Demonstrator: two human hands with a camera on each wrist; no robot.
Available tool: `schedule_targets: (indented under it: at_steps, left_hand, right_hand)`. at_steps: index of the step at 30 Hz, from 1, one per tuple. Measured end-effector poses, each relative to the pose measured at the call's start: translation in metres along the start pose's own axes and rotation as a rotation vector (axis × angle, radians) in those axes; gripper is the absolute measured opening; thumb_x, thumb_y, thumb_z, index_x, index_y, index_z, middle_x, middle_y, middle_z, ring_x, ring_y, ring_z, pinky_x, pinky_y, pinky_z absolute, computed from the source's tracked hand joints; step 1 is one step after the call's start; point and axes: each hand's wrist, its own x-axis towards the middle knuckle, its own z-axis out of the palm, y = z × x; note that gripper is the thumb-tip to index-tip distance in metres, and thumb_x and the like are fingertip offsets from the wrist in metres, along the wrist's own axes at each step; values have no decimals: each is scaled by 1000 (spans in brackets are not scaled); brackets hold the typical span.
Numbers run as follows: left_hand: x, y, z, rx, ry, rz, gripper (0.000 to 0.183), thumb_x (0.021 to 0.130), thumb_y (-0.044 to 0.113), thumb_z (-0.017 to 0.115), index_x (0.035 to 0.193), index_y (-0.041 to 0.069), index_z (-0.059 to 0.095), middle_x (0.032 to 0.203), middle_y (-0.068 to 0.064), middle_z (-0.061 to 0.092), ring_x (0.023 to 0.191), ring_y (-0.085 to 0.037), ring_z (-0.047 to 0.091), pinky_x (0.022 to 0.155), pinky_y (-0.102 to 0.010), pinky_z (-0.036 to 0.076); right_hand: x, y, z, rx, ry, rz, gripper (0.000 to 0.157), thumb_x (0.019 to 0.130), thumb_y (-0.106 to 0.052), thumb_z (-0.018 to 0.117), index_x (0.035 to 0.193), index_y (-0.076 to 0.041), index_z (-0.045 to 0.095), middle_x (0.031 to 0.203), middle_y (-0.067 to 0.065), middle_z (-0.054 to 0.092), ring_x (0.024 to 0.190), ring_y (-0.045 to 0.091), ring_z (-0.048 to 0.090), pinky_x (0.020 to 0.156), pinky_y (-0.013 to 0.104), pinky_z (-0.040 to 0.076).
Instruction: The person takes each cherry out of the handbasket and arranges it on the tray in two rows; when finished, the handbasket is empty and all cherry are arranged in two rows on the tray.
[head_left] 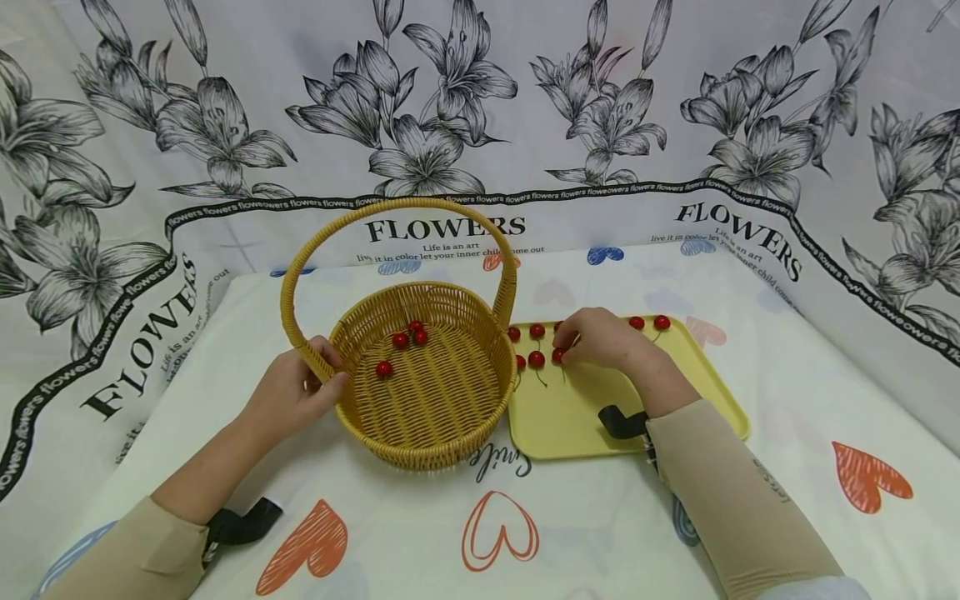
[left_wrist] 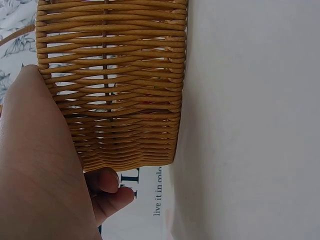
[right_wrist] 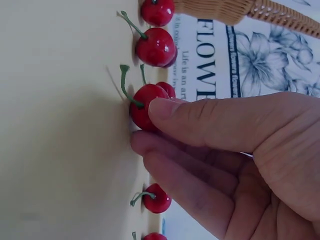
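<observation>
My left hand [head_left: 288,393] grips the rim of a round wicker basket [head_left: 431,454] at the foot of its tall handle. In the left wrist view, the woven side of the basket [left_wrist: 120,95] fills the upper part, with the thumb along its rim. Several red cherries lie inside, toward the back left. My right hand [head_left: 611,340] is over a yellow tray [head_left: 573,421] beside the basket. Thumb and fingertips pinch a red cherry [right_wrist: 142,107] with a green stem, low at the tray surface; whether it touches the tray cannot be told.
More cherries [head_left: 536,360] lie in rows along the tray's far half, some partly hidden by the basket and right hand. A white cloth with printed hearts [head_left: 500,533] covers the table. Behind it hangs a flower-printed curtain [head_left: 420,150].
</observation>
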Motion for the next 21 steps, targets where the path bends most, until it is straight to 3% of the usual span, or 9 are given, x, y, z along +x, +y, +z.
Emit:
schedule_targets:
  at_steps: [16, 21]
  left_hand:
    - [0, -2, 0, 3, 6, 11, 17, 85, 5, 68, 95, 15, 58, 75, 9, 55, 59, -10, 47, 50, -23, 39]
    - [1, -1, 0, -3, 14, 24, 16, 84, 5, 68, 94, 15, 59, 73, 9, 54, 58, -15, 48, 50, -22, 38]
  right_hand:
    - [-2, 2, -7, -1, -26, 30, 23, 89, -7, 76, 111, -4, 75, 106, 8, 73, 101, 26, 65, 90, 44, 53]
    - [-9, -9, -16, -25, -18, 2, 28, 91, -13, 75, 117, -2, 74, 107, 8, 73, 100, 26, 65, 87, 44, 53]
